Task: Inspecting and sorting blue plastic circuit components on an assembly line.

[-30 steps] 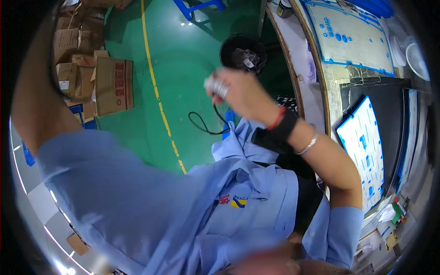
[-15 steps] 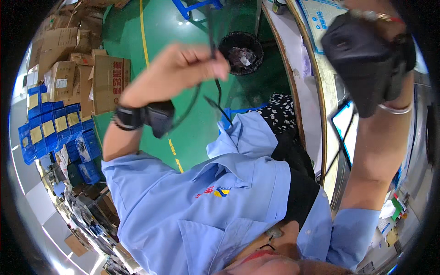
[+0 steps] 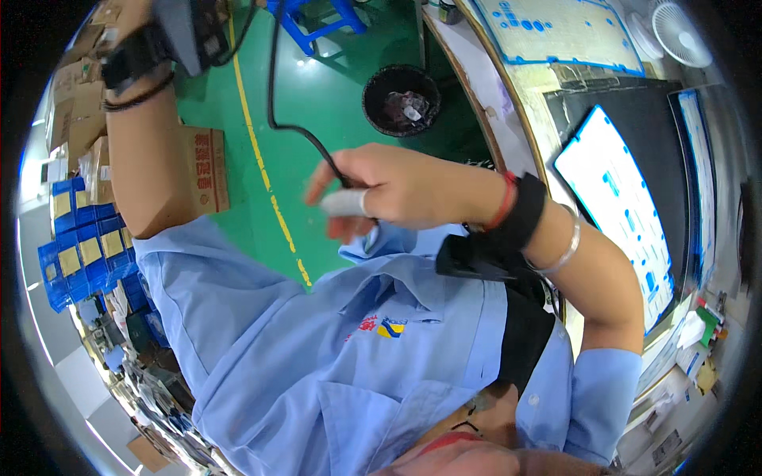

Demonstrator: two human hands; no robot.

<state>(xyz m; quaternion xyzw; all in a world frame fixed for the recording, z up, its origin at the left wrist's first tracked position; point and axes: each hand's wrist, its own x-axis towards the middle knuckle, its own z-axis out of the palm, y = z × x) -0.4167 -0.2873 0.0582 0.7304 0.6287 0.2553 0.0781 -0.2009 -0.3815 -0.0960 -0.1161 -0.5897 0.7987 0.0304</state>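
Observation:
My right hand point(image 3: 397, 186) is in front of my chest, its fingers curled round a black cable point(image 3: 298, 131) and partly smeared by motion. A white cover point(image 3: 345, 203) wraps one finger. From the top edge the cable hangs down, bends, and runs into that hand. My left arm is raised to the upper left, where only a little of my left hand point(image 3: 131, 14) shows beside a black wrist-worn device point(image 3: 186, 36); its fingers are out of sight. Another black device point(image 3: 476, 258) hangs under my right wrist on a black strap.
To the right stands a workbench with a black mat point(image 3: 567, 111) and white, blue-edged panels point(image 3: 615, 206). A small white fan point(image 3: 680, 33) is behind them. On the green floor are a black waste bin point(image 3: 401, 99) and a blue stool point(image 3: 329, 24). Cardboard boxes point(image 3: 208, 166) and blue bins point(image 3: 87, 246) line the left.
My left hand has moved from the middle to the upper left, mostly leaving view. My right hand has come down from the upper right to the middle, onto the cable.

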